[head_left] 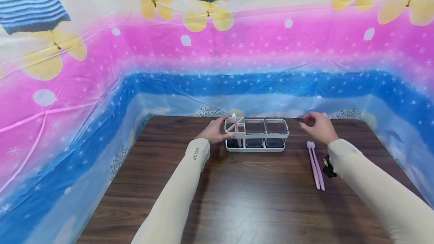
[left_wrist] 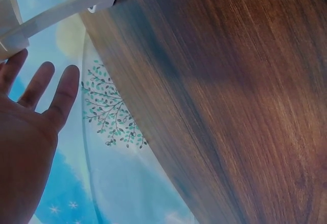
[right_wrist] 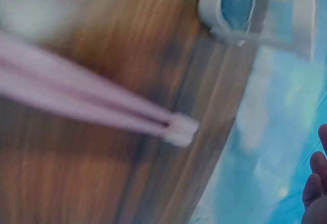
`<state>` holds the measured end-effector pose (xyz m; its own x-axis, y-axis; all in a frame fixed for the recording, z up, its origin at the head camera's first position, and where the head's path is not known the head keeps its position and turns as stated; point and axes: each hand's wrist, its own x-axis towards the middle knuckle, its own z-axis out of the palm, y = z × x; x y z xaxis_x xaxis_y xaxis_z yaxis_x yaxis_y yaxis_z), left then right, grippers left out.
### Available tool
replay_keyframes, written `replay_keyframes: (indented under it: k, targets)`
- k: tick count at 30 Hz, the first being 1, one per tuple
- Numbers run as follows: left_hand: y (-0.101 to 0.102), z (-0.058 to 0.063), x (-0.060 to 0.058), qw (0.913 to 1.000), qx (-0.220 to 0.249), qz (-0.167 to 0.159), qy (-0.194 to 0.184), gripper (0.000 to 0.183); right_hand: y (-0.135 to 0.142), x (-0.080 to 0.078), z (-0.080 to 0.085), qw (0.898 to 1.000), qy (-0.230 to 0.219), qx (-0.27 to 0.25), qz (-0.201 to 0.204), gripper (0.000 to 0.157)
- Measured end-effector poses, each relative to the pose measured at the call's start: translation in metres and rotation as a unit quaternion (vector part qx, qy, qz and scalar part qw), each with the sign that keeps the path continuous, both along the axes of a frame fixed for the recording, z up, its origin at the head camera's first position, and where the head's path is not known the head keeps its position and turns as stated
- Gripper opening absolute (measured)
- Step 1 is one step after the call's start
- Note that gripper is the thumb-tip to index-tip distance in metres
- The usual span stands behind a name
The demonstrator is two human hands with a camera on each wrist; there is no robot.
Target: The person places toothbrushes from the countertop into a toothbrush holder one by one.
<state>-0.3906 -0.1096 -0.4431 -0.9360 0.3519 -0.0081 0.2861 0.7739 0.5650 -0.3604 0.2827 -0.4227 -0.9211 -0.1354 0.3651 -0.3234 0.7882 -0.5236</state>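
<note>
A white toothbrush holder (head_left: 257, 136) with clear cups (head_left: 276, 126) stands near the table's back edge. One pink toothbrush (head_left: 236, 127) leans upright in its divided left compartment. My left hand (head_left: 214, 130) holds the holder's left end, thumb at the front and fingers toward the back; in the left wrist view several fingers (left_wrist: 65, 93) extend beside it. My right hand (head_left: 318, 126) hovers right of the holder, fingers loosely bent, holding nothing. Just below it, two pink toothbrushes (head_left: 316, 166) lie side by side on the table, heads pointing away from me.
The dark wood table (head_left: 217, 195) meets a patterned cloth (head_left: 217, 82) hanging along its back and sides. A small black object (head_left: 329, 166) shows at the right wrist, close to the toothbrushes.
</note>
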Motion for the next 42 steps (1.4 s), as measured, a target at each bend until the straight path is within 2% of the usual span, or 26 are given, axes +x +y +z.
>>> replay_keyframes:
  k: [6, 12, 17, 22, 26, 32, 42]
  targets:
    - [0.0, 0.0, 0.0, 0.9999, 0.0, 0.007, -0.01, 0.085, 0.027, 0.013, -0.017, 0.999, -0.038, 0.006, -0.031, 0.029]
    - [0.0, 0.0, 0.0, 1.0, -0.007, 0.002, -0.002, 0.085, 0.045, 0.024, -0.04, 0.994, -0.094, 0.001, -0.056, 0.033]
    - [0.0, -0.001, -0.001, 1.0, -0.009, 0.003, -0.003, 0.086, 0.055, 0.031, -0.058, 0.986, -0.156, 0.009, -0.065, 0.036]
    - [0.0, 0.0, 0.0, 0.9999, -0.003, 0.006, -0.009, 0.087, 0.059, 0.032, -0.071, 0.974, -0.219, 0.003, -0.059, 0.032]
    - [0.0, 0.002, 0.001, 1.0, -0.009, 0.002, -0.002, 0.086, 0.057, 0.034, -0.074, 0.965, -0.255, -0.008, -0.055, 0.031]
    - [0.0, 0.001, 0.001, 1.0, -0.009, 0.0, -0.002, 0.086, 0.055, 0.038, -0.078, 0.957, -0.281, 0.006, -0.067, 0.025]
    - [0.001, 0.0, -0.002, 1.0, -0.004, 0.0, -0.003, 0.086, 0.052, 0.037, -0.079, 0.952, -0.296, 0.017, -0.074, 0.022]
